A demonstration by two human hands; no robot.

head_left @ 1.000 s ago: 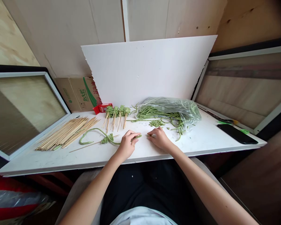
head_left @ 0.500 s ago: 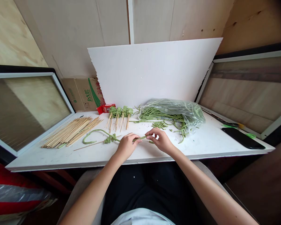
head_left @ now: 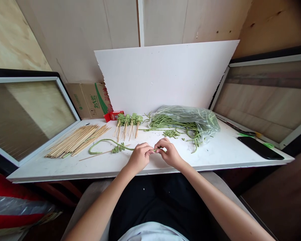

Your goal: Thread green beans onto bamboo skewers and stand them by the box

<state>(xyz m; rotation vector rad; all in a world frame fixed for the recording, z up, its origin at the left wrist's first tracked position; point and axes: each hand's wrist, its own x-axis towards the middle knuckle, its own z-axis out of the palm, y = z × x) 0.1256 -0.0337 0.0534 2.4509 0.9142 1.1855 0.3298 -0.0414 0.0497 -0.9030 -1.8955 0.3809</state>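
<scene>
Behind a white table [head_left: 223,150], a white board [head_left: 165,77] is standing. One long bean [head_left: 107,140] is lying near the table's front, its long axis running left to right; it is looking slender and green, its left end hooking back. Its right stretch is entering the left hand [head_left: 139,156], whose fingers are gripping it; the right hand [head_left: 170,154] is pinching green bean just beside.

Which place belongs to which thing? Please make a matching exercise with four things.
1. pile of bamboo skewers
2. black smartphone
3. curved yardlong bean
4. clear plastic bag

A. at the right end of the table
B. reaching out from the left hand
C. partly covering a bean bundle
D. spread at the table's left

Pairs: 1D; 2A; 3B; 4C
</scene>
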